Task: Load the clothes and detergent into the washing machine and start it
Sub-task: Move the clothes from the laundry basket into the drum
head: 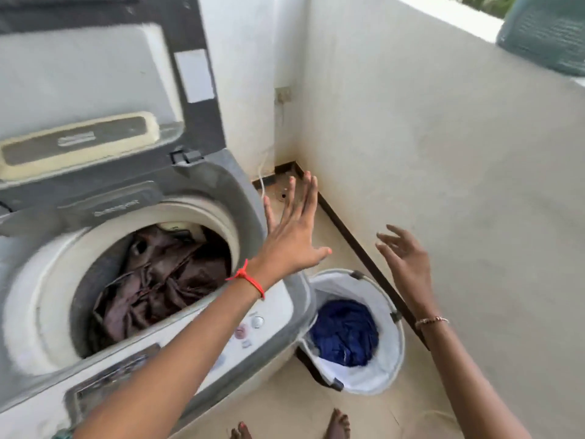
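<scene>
A top-loading washing machine (pixel 38 299) stands at the left with its lid (pixel 95 90) raised. Dark brown clothes (pixel 164 280) lie in its drum. To its right, on the floor, a white laundry basket (pixel 391 350) holds a blue garment (pixel 345 331). My left hand (pixel 294 229) hovers over the machine's right rim with fingers spread and holds nothing. My right hand (pixel 406 258) hangs above the basket, fingers loosely spread, empty. No detergent is in view.
The machine's control panel with round buttons (pixel 250 326) runs along its front edge under my left forearm. White walls (pixel 443 153) close the corner behind and to the right. A dark skirting (pixel 348 236) lines the tiled floor. My bare feet (pixel 338 426) show at the bottom.
</scene>
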Demonstrator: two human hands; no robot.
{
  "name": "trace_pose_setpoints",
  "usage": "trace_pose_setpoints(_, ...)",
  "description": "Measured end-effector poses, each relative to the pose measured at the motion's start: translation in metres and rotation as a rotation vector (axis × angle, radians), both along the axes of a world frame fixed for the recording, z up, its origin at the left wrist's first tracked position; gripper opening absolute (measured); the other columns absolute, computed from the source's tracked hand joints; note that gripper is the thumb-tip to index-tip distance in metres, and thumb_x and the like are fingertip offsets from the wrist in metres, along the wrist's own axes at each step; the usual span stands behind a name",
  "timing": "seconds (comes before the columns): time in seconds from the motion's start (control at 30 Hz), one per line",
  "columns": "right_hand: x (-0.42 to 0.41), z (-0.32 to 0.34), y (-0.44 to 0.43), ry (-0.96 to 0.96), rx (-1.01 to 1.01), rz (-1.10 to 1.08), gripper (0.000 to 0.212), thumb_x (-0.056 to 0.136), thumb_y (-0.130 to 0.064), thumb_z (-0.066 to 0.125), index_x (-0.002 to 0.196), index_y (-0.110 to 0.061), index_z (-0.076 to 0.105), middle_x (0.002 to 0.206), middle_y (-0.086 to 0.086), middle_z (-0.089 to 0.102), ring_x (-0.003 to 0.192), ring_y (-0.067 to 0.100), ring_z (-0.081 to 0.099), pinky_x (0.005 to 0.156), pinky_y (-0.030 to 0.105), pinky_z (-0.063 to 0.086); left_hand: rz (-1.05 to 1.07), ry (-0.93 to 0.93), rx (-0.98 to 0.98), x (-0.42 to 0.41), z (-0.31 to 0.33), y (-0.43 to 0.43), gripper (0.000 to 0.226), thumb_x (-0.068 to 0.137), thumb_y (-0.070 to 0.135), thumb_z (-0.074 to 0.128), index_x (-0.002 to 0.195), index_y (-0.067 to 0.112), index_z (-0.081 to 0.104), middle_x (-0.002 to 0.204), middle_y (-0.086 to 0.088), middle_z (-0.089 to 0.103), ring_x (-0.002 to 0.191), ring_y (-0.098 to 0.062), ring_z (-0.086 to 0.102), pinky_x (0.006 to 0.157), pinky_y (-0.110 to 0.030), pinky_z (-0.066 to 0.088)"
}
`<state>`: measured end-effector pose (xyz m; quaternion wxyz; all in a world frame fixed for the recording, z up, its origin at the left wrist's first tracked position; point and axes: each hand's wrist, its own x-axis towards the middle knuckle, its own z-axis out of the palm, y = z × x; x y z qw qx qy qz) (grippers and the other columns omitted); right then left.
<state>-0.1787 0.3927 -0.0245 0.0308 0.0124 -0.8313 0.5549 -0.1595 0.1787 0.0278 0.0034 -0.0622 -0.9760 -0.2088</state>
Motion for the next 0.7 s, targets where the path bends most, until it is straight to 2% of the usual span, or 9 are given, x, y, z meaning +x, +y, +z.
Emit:
trace_pose_setpoints(0.07, 0.010, -0.027, 0.040, -0.078, 0.037, -0.036, 0.031, 0.086, -0.008, 0.062, 0.116, -0.015, 0.056, 0.101, 0.007, 0.068, 0.091, 0.003, 0.065, 0.082, 0.017, 0.051, -0.058, -0.009, 0.049, -0.011, -0.011, 0.045, 0.117, 0.076, 0.042, 0.067, 0.140, 0.020, -0.029, 0.142, 0.012, -0.040, 0.132, -0.012, -0.036, 0.106, -0.050, -0.021)
trace_pose_setpoints(0.2, 0.024, -0.095, 0.098, -0.220, 0.177, -0.016, 0.028, 0.085, -0.012, 0.064, 0.112, -0.016, 0.060, 0.095, -0.002, 0.070, 0.088, 0.008, 0.066, 0.087, 0.039, 0.053, -0.138, -0.084, 0.069, -0.025, -0.063, 0.112, 0.113, 0.079, 0.034, 0.064, 0.139, 0.020, -0.031, 0.144, 0.010, -0.038, 0.136, -0.014, -0.033, 0.108, -0.049, -0.019)
trace_pose_setpoints(0.33, 0.029, -0.169, 0.128, -0.378, 0.333, 0.123, 0.039, 0.086, -0.013, 0.061, 0.123, -0.013, 0.054, 0.112, 0.001, 0.066, 0.106, 0.014, 0.063, 0.088, 0.016, 0.044, -0.120, -0.238, 0.031, -0.026, -0.163, 0.145, 0.108, 0.080, 0.023, 0.055, 0.133, 0.022, -0.039, 0.143, 0.011, -0.041, 0.136, -0.013, -0.034, 0.114, -0.052, -0.013)
trace_pose_setpoints(0.4, 0.028, -0.213, 0.132, -0.425, 0.419, 0.218, 0.051, 0.087, -0.018, 0.060, 0.134, -0.015, 0.043, 0.130, 0.001, 0.056, 0.117, 0.017, 0.055, 0.093, 0.015, 0.039, -0.084, -0.317, 0.002, -0.020, -0.223, 0.152, 0.105, 0.080, 0.019, 0.051, 0.133, 0.021, -0.039, 0.141, 0.011, -0.043, 0.131, -0.006, -0.042, 0.114, -0.054, -0.011)
trace_pose_setpoints(0.47, 0.027, -0.264, 0.134, -0.453, 0.525, 0.337, 0.067, 0.088, -0.025, 0.056, 0.146, -0.017, 0.023, 0.148, 0.001, 0.036, 0.131, 0.022, 0.041, 0.103, 0.027, 0.034, -0.051, -0.416, -0.038, -0.010, -0.286, 0.155, 0.109, 0.075, 0.013, 0.051, 0.135, 0.020, -0.040, 0.141, 0.011, -0.044, 0.123, -0.002, -0.049, 0.114, -0.054, -0.011)
trace_pose_setpoints(0.53, 0.025, -0.318, 0.132, -0.484, 0.698, 0.455, 0.085, 0.088, -0.032, 0.054, 0.147, -0.020, -0.006, 0.156, -0.001, 0.012, 0.143, 0.023, 0.018, 0.114, 0.034, 0.018, -0.072, -0.451, -0.132, -0.003, -0.348, 0.159, 0.119, 0.062, 0.013, 0.062, 0.142, 0.023, -0.026, 0.151, 0.006, -0.032, 0.134, -0.009, -0.036, 0.114, -0.056, -0.005)
trace_pose_setpoints(0.57, 0.024, -0.346, 0.131, -0.457, 0.790, 0.477, 0.098, 0.082, -0.036, 0.061, 0.146, -0.020, -0.012, 0.156, 0.001, 0.011, 0.143, 0.025, 0.016, 0.114, 0.037, 0.014, -0.089, -0.482, -0.178, -0.001, -0.382, 0.161, 0.126, 0.050, 0.017, 0.070, 0.147, 0.020, -0.011, 0.157, 0.001, -0.014, 0.141, -0.016, -0.020, 0.114, -0.056, 0.001)
trace_pose_setpoints(0.63, 0.021, -0.401, 0.127, -0.440, 0.902, 0.519, 0.129, 0.051, -0.045, 0.084, 0.147, -0.015, 0.002, 0.148, 0.012, 0.034, 0.133, 0.031, 0.038, 0.105, 0.042, 0.026, -0.083, -0.525, -0.255, -0.004, -0.446, 0.163, 0.132, 0.036, 0.021, 0.077, 0.148, 0.013, 0.009, 0.157, -0.006, 0.013, 0.144, -0.022, -0.006, 0.115, -0.055, 0.001)
trace_pose_setpoints(0.7, 0.016, -0.455, 0.128, -0.429, 0.988, 0.524, 0.145, 0.023, -0.045, 0.091, 0.143, -0.012, 0.017, 0.138, 0.016, 0.048, 0.122, 0.034, 0.050, 0.097, 0.046, 0.035, -0.109, -0.590, -0.331, -0.015, -0.505, 0.167, 0.128, 0.053, 0.024, 0.077, 0.149, 0.013, -0.008, 0.156, -0.006, -0.006, 0.139, -0.022, -0.029, 0.111, -0.053, -0.017)
